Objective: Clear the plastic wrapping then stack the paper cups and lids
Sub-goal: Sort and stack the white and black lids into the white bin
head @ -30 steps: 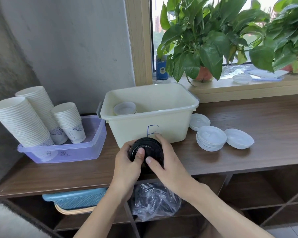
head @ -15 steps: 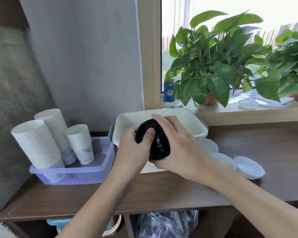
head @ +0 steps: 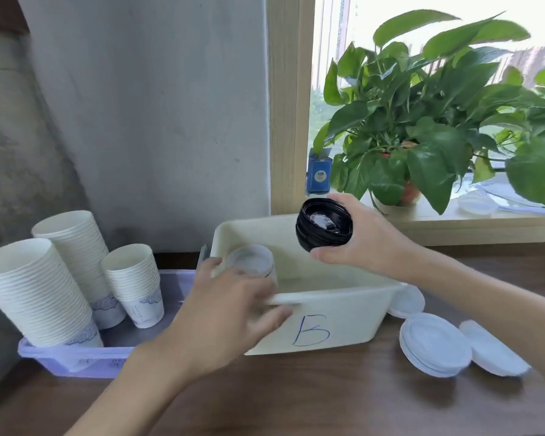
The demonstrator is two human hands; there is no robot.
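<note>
My right hand [head: 361, 239] grips a stack of black lids [head: 324, 224] above the cream bin [head: 343, 313] marked with a blue letter. My left hand [head: 230, 306] hovers blurred over the bin's front left rim, fingers relaxed and holding nothing. Just beyond it a short stack of white lids [head: 250, 261] stands inside the bin. Three stacks of white paper cups [head: 35, 291] lean in a purple tray [head: 76, 357] at the left. More white lids [head: 434, 346] lie on the counter to the right of the bin.
The wooden counter [head: 328, 394] runs under everything. Potted plants [head: 422, 136] and a small blue box [head: 319, 174] sit on the windowsill behind the bin. A grey wall stands behind the cup tray.
Both hands held the black lids low in front of the bin. My right hand has lifted them over the bin alone, and my left hand has let go and moved left.
</note>
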